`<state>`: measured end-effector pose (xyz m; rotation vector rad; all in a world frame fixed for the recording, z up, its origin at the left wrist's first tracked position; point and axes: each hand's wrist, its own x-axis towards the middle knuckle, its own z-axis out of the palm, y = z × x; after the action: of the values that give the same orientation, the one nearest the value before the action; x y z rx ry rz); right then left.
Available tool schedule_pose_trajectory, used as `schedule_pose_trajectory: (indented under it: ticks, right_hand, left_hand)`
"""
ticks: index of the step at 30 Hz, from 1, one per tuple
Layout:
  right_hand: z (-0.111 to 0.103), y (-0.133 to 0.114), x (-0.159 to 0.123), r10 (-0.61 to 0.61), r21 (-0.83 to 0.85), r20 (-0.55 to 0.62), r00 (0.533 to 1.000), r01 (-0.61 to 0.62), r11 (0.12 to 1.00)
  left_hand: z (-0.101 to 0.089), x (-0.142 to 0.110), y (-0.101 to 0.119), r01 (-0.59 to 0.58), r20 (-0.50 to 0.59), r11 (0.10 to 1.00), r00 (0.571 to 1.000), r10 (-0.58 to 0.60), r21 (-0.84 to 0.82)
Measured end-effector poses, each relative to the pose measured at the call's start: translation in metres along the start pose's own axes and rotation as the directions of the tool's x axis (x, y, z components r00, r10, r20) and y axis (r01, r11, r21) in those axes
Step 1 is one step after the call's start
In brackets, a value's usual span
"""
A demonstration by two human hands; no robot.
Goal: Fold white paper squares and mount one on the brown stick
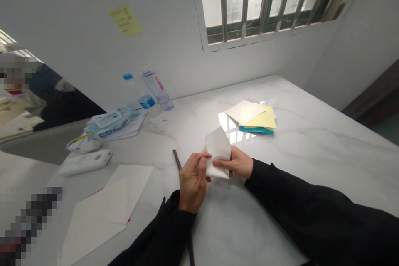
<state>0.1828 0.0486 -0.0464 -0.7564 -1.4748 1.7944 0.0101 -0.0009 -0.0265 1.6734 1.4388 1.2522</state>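
Observation:
A folded white paper (217,149) is held a little above the white marble table (311,145) by both my hands. My left hand (192,181) pinches its left edge with thumb and fingers closed. My right hand (237,162) grips its right side, fingers curled under it. The paper's upper flap stands up, tilted away from me. Both arms wear black sleeves.
A thin dark stick (177,159) lies just left of my left hand. A stack of white, yellow and teal sheets (254,118) lies beyond. Folded white paper (106,208) lies at the near left. Two plastic bottles (149,91), booklets (115,124) and a white device (85,162) sit at the left.

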Motion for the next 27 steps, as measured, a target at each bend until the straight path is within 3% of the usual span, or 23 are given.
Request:
schedule_pose_trajectory:
  ticks: [5,13,17,27]
  right_hand:
    - [-0.0025,0.0012,0.0012,0.003,-0.006,-0.021,1.000,-0.003,1.000]
    - [-0.0022,0.0006,0.0033,0.014,-0.011,-0.117,0.993,-0.016,1.000]
    - [-0.0018,0.0005,0.0038,0.014,-0.013,-0.141,0.990,-0.016,1.000]
    - [-0.0029,-0.0005,0.0043,-0.020,-0.010,-0.194,0.981,0.018,1.000]
  left_hand:
    - [-0.0072,0.0023,0.0002,-0.036,0.069,0.999,0.997,0.038,-0.037]
    - [-0.0045,0.0045,0.0068,0.156,0.094,0.962,0.986,-0.138,-0.223]
    - [-0.0041,0.0062,0.0083,0.189,0.091,0.946,0.981,-0.171,-0.262]
    - [-0.0090,0.0048,0.0037,0.097,0.102,0.992,0.991,-0.089,-0.079]
